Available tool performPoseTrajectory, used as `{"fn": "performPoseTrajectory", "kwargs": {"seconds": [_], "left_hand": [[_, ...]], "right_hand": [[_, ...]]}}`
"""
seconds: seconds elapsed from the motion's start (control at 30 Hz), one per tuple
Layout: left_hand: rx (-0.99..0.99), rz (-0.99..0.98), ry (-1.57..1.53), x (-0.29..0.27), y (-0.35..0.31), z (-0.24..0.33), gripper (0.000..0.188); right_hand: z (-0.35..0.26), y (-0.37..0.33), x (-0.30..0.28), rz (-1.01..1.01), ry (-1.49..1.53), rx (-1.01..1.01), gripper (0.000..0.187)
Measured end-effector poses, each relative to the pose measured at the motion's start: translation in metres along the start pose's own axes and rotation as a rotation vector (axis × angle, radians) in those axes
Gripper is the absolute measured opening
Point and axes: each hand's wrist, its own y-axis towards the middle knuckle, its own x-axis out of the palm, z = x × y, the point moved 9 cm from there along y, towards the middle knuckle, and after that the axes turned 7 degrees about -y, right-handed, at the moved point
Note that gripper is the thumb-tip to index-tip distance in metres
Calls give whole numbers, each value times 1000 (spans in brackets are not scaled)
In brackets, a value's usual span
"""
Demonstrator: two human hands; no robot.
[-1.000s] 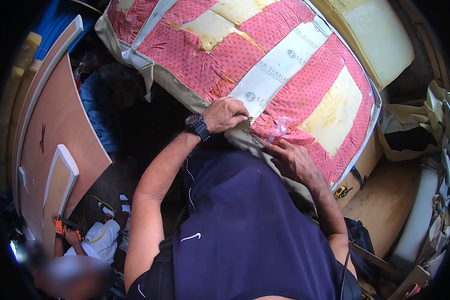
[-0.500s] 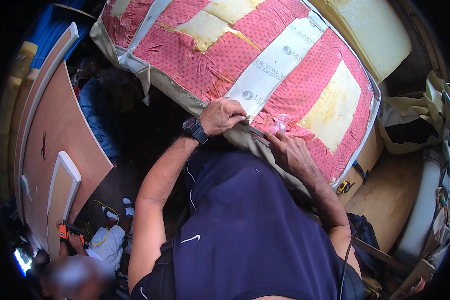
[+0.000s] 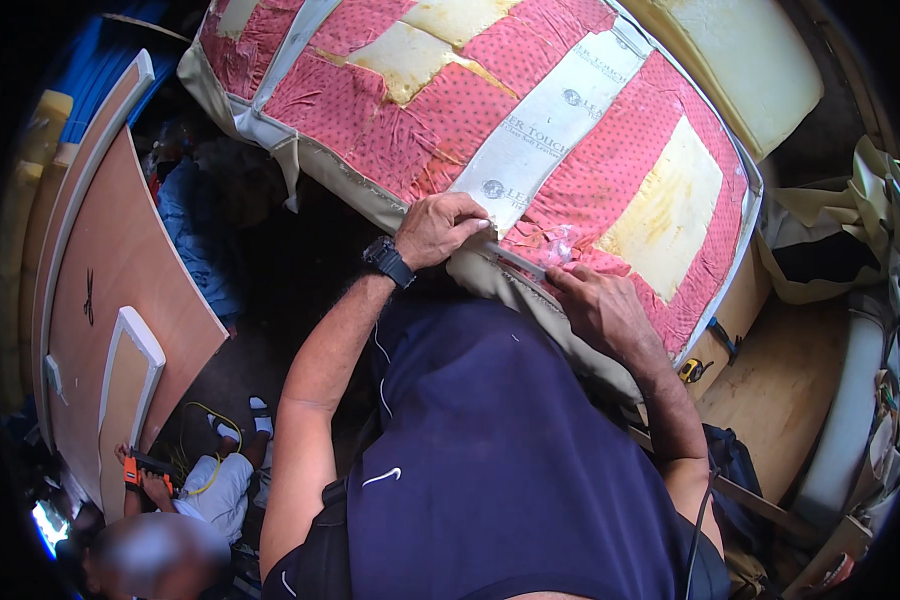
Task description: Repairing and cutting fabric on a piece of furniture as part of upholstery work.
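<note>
A large upholstered seat cushion (image 3: 440,125) lies before me, its pink dotted fabric patched with bare yellow foam. A white printed strip of backing (image 3: 535,130) crosses it. At the strip's lower end, my left hand (image 3: 437,230) is closed in a pinch on the cushion's near edge, a dark watch on its wrist. Farther right along that edge, my right hand (image 3: 602,308) has its thumb and fingers closed on a narrow pale edge strip (image 3: 520,262) running between both hands. Beige cover material (image 3: 500,287) hangs below the edge.
Left, another person holds an orange-and-black power tool (image 3: 145,470) by a wooden panel (image 3: 130,250) bearing scissors (image 3: 89,297). On the right are a yellow tape measure (image 3: 692,371), a blue-and-black tool (image 3: 725,342) and beige material scraps (image 3: 830,230). Yellow foam (image 3: 745,70) sits behind the cushion.
My right hand has slid slightly right and down along the cushion's edge, exposing more of the pale strip. My left hand stays nearly in place, still pinching.
</note>
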Motion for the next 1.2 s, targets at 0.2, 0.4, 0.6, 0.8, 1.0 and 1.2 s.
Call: {"fn": "performPoseTrajectory", "kwargs": {"seconds": [0.2, 0.4, 0.6, 0.8, 1.0, 1.2], "left_hand": [[-50, 6, -2, 0, 0, -3, 16], [-6, -1, 0, -1, -1, 5, 14], [15, -20, 26, 1, -1, 5, 13], [-161, 222, -181, -8, 5, -26, 17], [103, 36, 32, 6, 9, 12, 22], [259, -130, 315, 21, -4, 26, 30]], "right_hand": [[-5, 17, 23, -60, -17, 6, 33], [-2, 31, 29, -44, -28, -7, 31], [1, 37, 28, -47, -42, -18, 28], [17, 8, -3, -97, 0, 32, 27], [17, -20, 1, -190, 38, 76, 33], [34, -32, 20, -141, 152, 78, 35]]}}
